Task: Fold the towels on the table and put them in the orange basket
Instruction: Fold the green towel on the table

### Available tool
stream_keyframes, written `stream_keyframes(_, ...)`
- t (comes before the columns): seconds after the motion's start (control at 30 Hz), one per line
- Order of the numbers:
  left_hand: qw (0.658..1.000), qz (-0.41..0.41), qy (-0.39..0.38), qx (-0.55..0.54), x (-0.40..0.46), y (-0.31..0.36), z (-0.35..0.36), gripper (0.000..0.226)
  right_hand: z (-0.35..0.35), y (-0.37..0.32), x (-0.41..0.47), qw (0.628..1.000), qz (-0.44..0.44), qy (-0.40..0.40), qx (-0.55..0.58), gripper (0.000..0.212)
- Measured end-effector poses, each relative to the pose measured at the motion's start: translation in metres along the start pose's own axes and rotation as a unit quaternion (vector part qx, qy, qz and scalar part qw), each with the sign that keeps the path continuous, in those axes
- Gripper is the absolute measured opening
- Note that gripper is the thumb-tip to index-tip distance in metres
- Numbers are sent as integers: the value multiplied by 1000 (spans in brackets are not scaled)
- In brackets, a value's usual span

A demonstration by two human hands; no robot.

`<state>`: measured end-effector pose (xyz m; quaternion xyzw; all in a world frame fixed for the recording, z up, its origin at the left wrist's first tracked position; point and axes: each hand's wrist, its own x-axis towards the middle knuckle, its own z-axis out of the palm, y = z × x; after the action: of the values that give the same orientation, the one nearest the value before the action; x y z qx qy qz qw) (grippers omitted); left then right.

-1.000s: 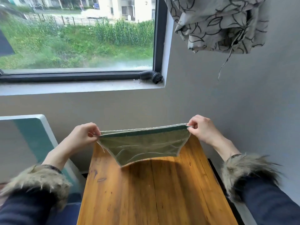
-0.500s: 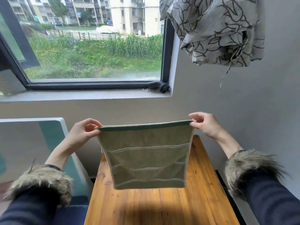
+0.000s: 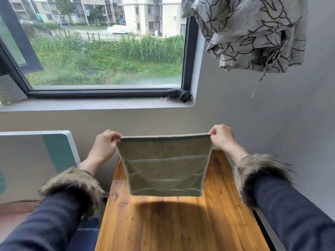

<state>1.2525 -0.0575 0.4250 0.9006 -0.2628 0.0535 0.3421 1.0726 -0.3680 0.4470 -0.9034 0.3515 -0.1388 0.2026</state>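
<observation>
Head view: left hand [image 3: 104, 143] and right hand [image 3: 220, 136] each pinch a top corner of the green towel [image 3: 165, 165], which hangs taut and clear above the wooden surface [image 3: 163, 223]. Towel appears doubled over; whether further folds are needed cannot be told. Orange basket not in view, so placement remains outstanding. No other towels visible. Surroundings: window [image 3: 101, 46] ahead, black brush [image 3: 179, 95] on the sill, patterned curtain [image 3: 250, 31] bunched upper right, white-edged panel [image 3: 45, 154] just beside the surface at left. Nothing obstructs the surface beneath the towel.
</observation>
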Motion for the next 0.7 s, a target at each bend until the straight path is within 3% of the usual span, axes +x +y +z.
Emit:
stream_keyframes(0.17,995,5,87,-42,19,13,-2,15,-3,-14,18,990,-18,114,83,20)
stream_keyframes(0.3,993,0,83,-85,2,5,2,15,1,-5,4,979,-21,136,147,17)
stream_keyframes(0.53,994,-81,-10,-75,-84,-36,51,14,60,57,-63,991,26,-43,120,12)
stream_keyframes(0.7,973,-149,-177,-26,-160,-74,93,10,105,106,-125,973,73,-212,59,7)
